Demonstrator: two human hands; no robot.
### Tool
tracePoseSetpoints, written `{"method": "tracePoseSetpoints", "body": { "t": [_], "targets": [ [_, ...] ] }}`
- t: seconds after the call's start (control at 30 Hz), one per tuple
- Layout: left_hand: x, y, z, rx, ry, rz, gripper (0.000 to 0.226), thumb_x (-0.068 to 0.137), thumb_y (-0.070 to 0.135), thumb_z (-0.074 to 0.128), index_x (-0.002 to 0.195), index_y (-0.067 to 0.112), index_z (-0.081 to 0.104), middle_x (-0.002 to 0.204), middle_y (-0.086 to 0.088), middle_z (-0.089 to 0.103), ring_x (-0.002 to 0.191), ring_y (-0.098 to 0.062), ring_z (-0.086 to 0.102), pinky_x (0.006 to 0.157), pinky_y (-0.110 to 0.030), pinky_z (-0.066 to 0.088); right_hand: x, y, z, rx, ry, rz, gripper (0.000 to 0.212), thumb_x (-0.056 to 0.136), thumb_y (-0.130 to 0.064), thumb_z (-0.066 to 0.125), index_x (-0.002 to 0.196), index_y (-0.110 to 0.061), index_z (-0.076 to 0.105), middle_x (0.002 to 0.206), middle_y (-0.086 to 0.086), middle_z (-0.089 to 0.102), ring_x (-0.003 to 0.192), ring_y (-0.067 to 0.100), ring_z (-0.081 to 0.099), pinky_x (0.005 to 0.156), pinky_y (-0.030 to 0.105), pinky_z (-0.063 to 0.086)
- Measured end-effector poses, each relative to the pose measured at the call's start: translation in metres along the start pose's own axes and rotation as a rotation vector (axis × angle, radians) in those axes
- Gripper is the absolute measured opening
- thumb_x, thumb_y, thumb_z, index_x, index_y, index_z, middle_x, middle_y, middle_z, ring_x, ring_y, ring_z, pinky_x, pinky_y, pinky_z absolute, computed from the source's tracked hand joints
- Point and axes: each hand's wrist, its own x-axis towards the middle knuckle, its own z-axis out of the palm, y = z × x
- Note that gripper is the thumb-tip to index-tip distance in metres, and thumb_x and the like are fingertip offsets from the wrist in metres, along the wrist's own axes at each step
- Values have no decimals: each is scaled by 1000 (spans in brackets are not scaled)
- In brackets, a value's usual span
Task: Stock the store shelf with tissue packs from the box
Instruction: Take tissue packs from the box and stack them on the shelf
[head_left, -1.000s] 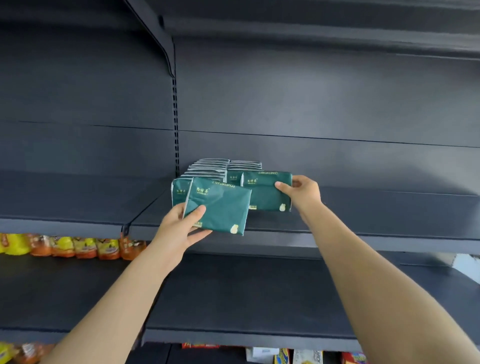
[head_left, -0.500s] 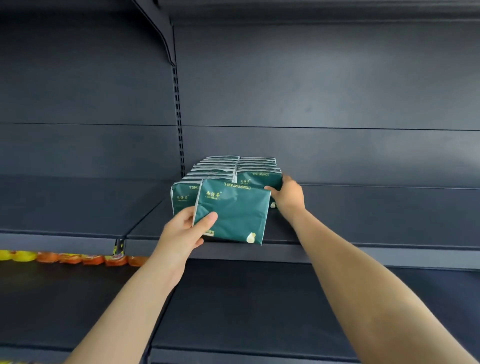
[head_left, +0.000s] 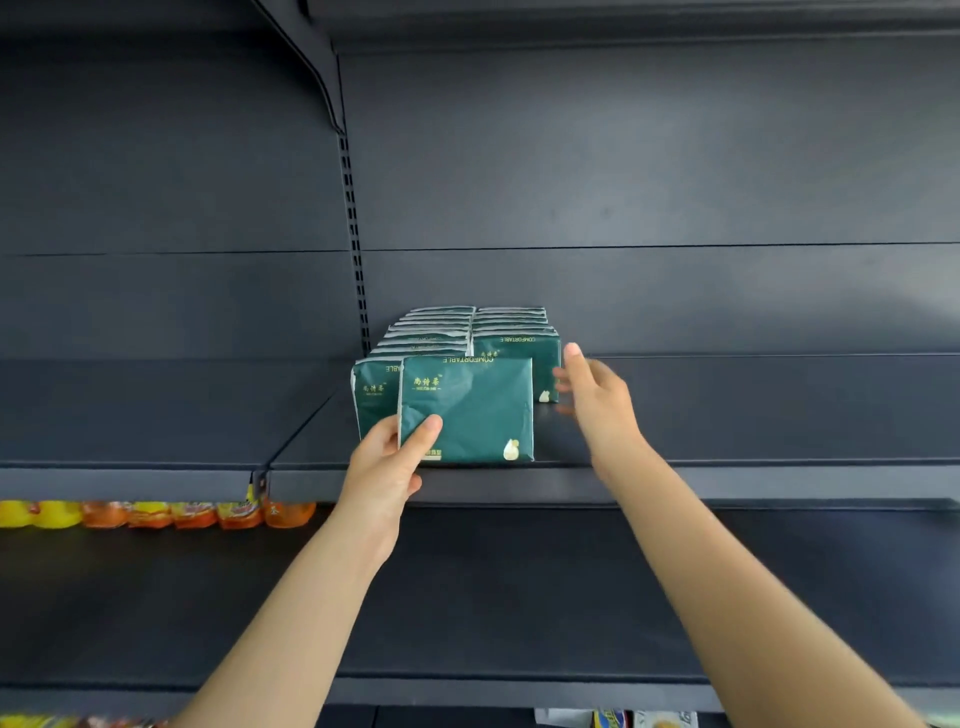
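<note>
Since half a second ago, the right hand (head_left: 592, 400) has let go of the front of the right row (head_left: 514, 325) and drawn back a little. Its fingers are spread and loose, holding nothing, just beside that row. The left hand (head_left: 387, 462) grips a green pack (head_left: 472, 410) by its lower left corner, thumb on the front. The pack is now upright at the front edge of the shelf (head_left: 727, 483), partly covering the front of the left row (head_left: 431, 332). Whether it rests on the shelf cannot be told. This looks like the placing step. Next, the pack probably needs sliding back flush against a row, then releasing. The box is out of view.
</note>
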Motion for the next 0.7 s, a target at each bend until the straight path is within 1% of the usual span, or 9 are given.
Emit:
{"method": "tracePoseSetpoints", "body": {
  "t": [0.07,0.17,0.2,0.27,0.37,0.5,0.6,0.67,0.7],
  "targets": [
    [-3,1,5,-1,8,1,17,87,30,64,103,25,63,107,12,68,105,-8,59,76,-27,40,-34,-4,3,127,-71,-25,28,94,-44,48,102,-20,62,101,-8,67,91,7,63,88,31,53],
    [-5,1,11,19,-5,9,24,86,33,64,108,24,62,110,11,67,106,-8,58,74,-27,40,-63,-7,10,84,-146,-117,16,89,-31,61,103,-24,63,97,-14,68,94,5,65,82,21,53],
    [-6,2,12,33,-10,17,23,87,33,64,108,24,62,110,11,66,106,-8,58,74,-27,40,-66,-8,12,63,-142,-132,16,86,-27,66,100,-28,60,96,-14,68,93,5,65,81,21,53],
    [-7,4,13,72,-15,39,20,87,32,63,106,24,61,108,12,65,103,-7,58,74,-27,41,-64,-8,12,9,-107,-127,25,80,-22,74,96,-31,57,94,-13,68,90,5,65,82,25,53],
    [-7,8,11,181,-33,97,19,88,30,63,105,22,60,104,11,65,95,-7,58,69,-24,41,-54,-12,5,-53,-107,-110,31,74,-16,79,98,-24,61,93,-7,70,89,12,67,83,31,54],
    [-3,16,6,344,-5,206,23,86,28,65,108,21,58,98,10,63,90,-2,58,71,-19,43,-35,-21,-13,-40,-99,-99,32,74,-9,78,103,-14,64,95,0,71,86,18,69,75,33,56],
    [7,22,1,604,105,401,24,87,28,65,108,19,58,101,8,60,93,-8,56,75,-16,40,-9,-22,-21,-77,-45,-73,33,75,-11,78,103,-16,61,97,1,70,89,21,68,79,41,57],
    [18,27,-2,893,164,583,29,87,31,63,110,15,59,108,5,56,101,-14,52,86,-23,39,8,-19,-20,-126,-19,-70,33,75,-13,78,101,-19,59,99,0,68,91,22,67,80,45,56],
    [25,31,-3,1042,182,675,33,88,33,62,113,12,59,111,1,55,105,-17,50,91,-27,38,16,-16,-19,-162,-2,-76,34,75,-15,78,102,-19,58,102,0,67,93,21,66,82,44,56]
  ]
}}
